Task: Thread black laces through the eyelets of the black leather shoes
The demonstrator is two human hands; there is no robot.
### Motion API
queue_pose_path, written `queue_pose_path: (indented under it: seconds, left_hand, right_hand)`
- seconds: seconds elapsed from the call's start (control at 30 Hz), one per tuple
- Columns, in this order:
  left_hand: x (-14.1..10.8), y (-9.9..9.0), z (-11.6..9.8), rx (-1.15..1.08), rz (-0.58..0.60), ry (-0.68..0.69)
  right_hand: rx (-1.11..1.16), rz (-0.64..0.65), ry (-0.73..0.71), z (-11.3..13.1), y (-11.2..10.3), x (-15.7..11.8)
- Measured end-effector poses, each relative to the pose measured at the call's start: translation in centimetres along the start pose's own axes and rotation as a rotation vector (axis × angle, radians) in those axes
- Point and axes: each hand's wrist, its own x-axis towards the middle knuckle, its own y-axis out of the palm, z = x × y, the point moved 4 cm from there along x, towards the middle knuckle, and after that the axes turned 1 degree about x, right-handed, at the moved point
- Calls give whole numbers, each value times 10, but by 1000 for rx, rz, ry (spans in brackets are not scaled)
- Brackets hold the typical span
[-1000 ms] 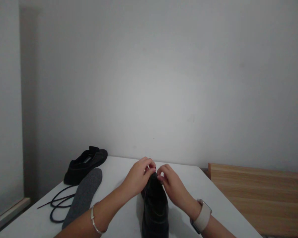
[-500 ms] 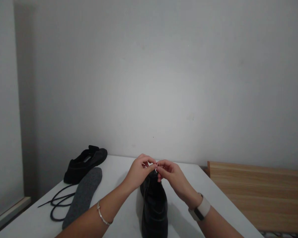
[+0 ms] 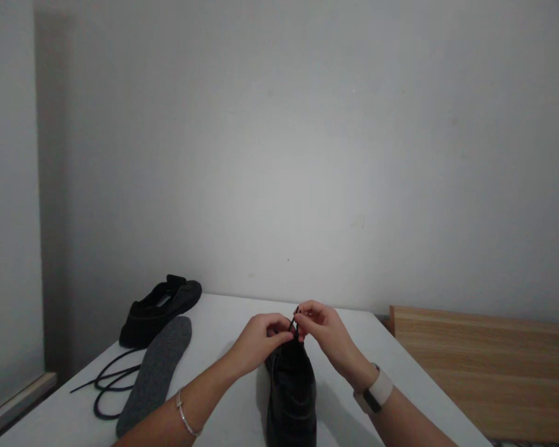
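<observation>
A black shoe (image 3: 292,397) stands on the white table in front of me, its heel end towards me. Over its far end, both hands work at a thin black shoelace (image 3: 293,321). My left hand (image 3: 261,338) has thumb and fingers pinched together low on the lace, close to the shoe's opening. Slightly higher, my right hand (image 3: 321,326) pinches the lace between thumb and forefinger, and a short length shows between the two hands. The shoe's eyelets are hidden behind my fingers.
On the left of the white table (image 3: 228,413) lie a second black shoe (image 3: 144,316), a grey insole (image 3: 156,375) and a loose black shoelace (image 3: 103,388). A pale wall rises behind the table. A wooden panel (image 3: 484,372) is at the right.
My left hand has moved down from my right hand, towards the shoe. A length of black lace now shows between them, where the fingertips met before.
</observation>
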Motion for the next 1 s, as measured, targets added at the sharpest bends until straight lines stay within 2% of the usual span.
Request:
queue_pose_path:
  seconds: [0.07, 0.17, 0.3, 0.53, 0.6, 0.73, 0.8, 0.87, 0.93, 1.0]
  left_hand:
    - [-1, -1, 6, 11, 3, -30]
    - [1, -2, 15, -114, -65, -101]
    - [4, 3, 16, -168, -75, -128]
    - [2, 13, 9, -69, 30, -75]
    - [1, 13, 11, -108, 32, -99]
    - [-1, 10, 7, -110, 86, -105]
    - [-2, 7, 2, 9, 99, -77]
    - [-4, 5, -6, 238, 50, 20]
    - [-7, 6, -14, 536, -14, 201]
    - [-12, 13, -20, 831, -23, 416]
  right_hand:
    - [16, -71, -19, -1, -5, 1]
    - [33, -166, -95, -2, -10, -1]
    - [-52, -94, -169, 0, -2, -5]
    - [-458, -85, -305, 16, 10, -3]
    - [-464, -47, -306, 15, 11, 0]
    - [-310, 2, -233, -1, 1, 5]
    - [-277, 11, -175, -13, -7, 6]
    - [-312, 85, -114, -24, -12, 4]
    - [-365, 189, -73, -32, -13, 0]
    - [-380, 244, -52, -35, -12, -5]
